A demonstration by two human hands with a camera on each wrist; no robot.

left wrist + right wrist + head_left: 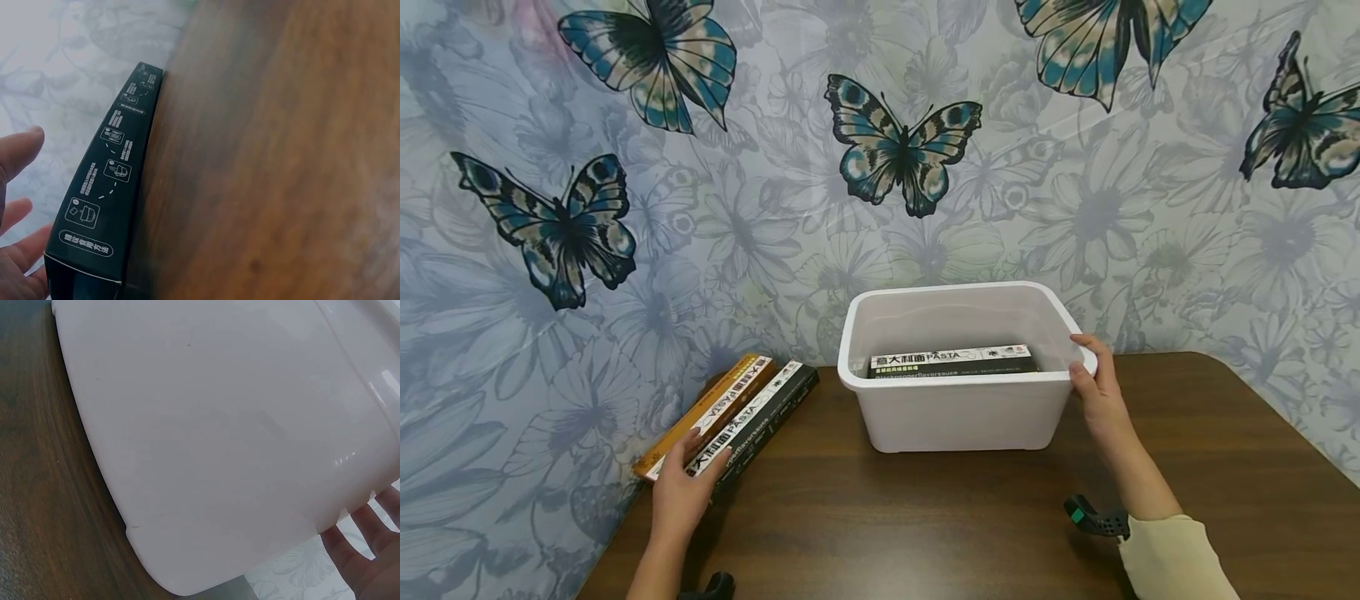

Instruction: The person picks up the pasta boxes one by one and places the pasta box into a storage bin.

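Observation:
My left hand (pixel 681 492) is at the near end of two long pasta boxes lying side by side, one orange-brown (pixel 707 414) and one dark green (pixel 760 425). In the left wrist view its fingers are spread and fairly straight beside the dark green box, and contact is hard to tell. My right hand (pixel 1102 396) grips the right rim of a white plastic bin (pixel 958 417); in the right wrist view its fingers (pixel 350 550) lie along the bin's side. Inside the bin is another dark green pasta box (pixel 955 362), its lower part hidden by the front wall.
The brown wooden table (pixel 880 517) has a rounded far right corner. Behind it hangs a pale floral backdrop (pixel 745 217) with several butterflies, close behind the bin and along the table's left edge. A black band (pixel 1097 518) is at the right wrist.

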